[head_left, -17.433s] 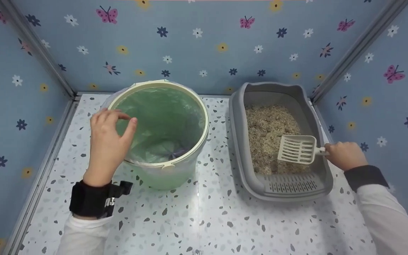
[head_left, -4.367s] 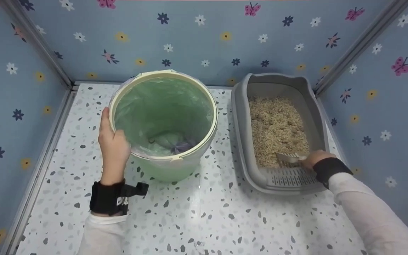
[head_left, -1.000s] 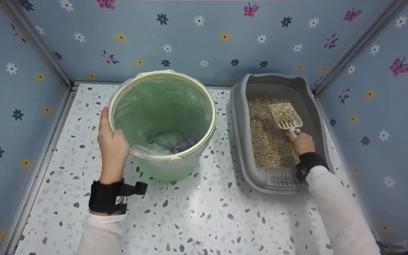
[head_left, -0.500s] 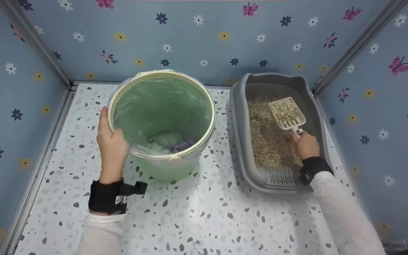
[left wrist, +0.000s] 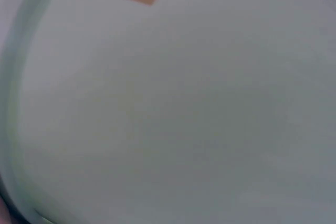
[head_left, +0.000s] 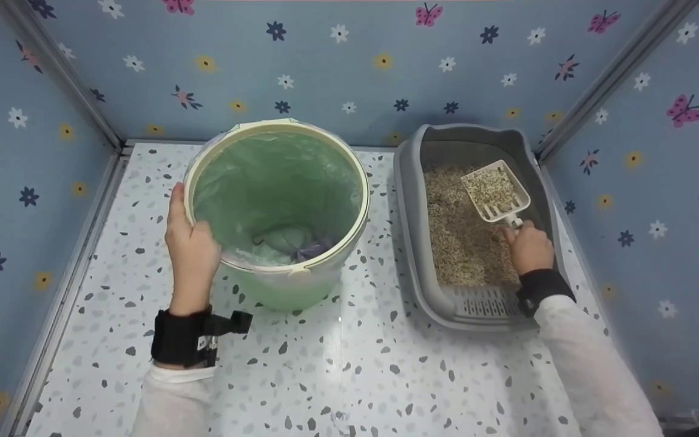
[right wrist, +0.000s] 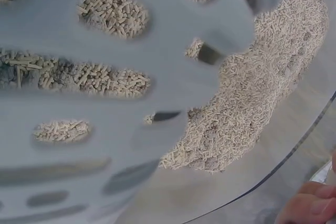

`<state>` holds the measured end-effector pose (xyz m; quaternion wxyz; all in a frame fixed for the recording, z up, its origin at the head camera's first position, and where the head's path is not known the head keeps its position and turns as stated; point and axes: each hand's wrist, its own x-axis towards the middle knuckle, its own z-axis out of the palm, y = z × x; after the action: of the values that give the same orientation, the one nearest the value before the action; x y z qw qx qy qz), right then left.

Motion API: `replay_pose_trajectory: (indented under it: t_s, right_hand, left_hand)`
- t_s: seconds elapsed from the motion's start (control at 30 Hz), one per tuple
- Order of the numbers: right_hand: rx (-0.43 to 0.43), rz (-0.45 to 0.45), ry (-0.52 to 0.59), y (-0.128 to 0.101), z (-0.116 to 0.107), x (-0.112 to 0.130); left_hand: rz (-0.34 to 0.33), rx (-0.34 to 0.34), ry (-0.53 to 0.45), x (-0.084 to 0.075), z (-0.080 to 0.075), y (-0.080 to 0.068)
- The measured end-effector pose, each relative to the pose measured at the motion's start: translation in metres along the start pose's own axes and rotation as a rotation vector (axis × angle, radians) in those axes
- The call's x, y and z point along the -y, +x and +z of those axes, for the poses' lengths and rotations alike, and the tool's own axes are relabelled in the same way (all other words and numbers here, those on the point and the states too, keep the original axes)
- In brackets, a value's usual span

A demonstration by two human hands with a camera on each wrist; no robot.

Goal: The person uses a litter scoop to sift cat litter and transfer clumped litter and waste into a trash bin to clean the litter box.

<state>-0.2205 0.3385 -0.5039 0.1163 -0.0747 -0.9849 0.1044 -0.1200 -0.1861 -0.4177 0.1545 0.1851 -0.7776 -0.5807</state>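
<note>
My left hand [head_left: 193, 249] holds the left side of a green trash bin [head_left: 283, 294], index finger straight along the outside and thumb at the cream rim; its other fingers are hidden. The bin's pale wall [left wrist: 173, 103] fills the left wrist view. My right hand [head_left: 530, 247] grips the handle of a white slotted litter scoop [head_left: 522, 193], raised over the grey litter box [head_left: 411, 243]. Pellet litter [head_left: 489, 185] lies in the scoop, with bare slots near the handle. In the right wrist view, fingertips [right wrist: 310, 205] show at the lower right, beyond the box's slotted step [right wrist: 173, 77].
More litter [head_left: 459, 255] covers the box floor. A clear liner lines the bin, with a purple and pale bundle [head_left: 310, 250] at its bottom. Flower-patterned walls [head_left: 337, 60] enclose the speckled floor [head_left: 349, 376]. Bin and box stand apart.
From digging at the box's front, the scoop has come up loaded and moved toward the back. Lately it shifts slightly right, showing more slots. My left hand earlier hovered above the bin.
</note>
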Motion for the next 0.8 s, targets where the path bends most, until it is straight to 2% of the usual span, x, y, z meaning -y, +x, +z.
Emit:
replay_pose_trajectory:
  t_s: [0.3,0.57,0.8]
  right_hand:
    - [0.039,0.016,0.023,0.001,-0.004,0.002]
    - [0.170,0.021,0.109,-0.001,-0.006,0.010]
    - [0.232,0.029,0.171,0.000,-0.008,0.014]
  left_hand:
    - [-0.005,0.003,-0.007,0.001,0.000,0.000]
    - [-0.015,0.003,-0.006,0.001,-0.001,0.000]
    - [-0.023,0.006,-0.008,-0.001,0.000,0.000]
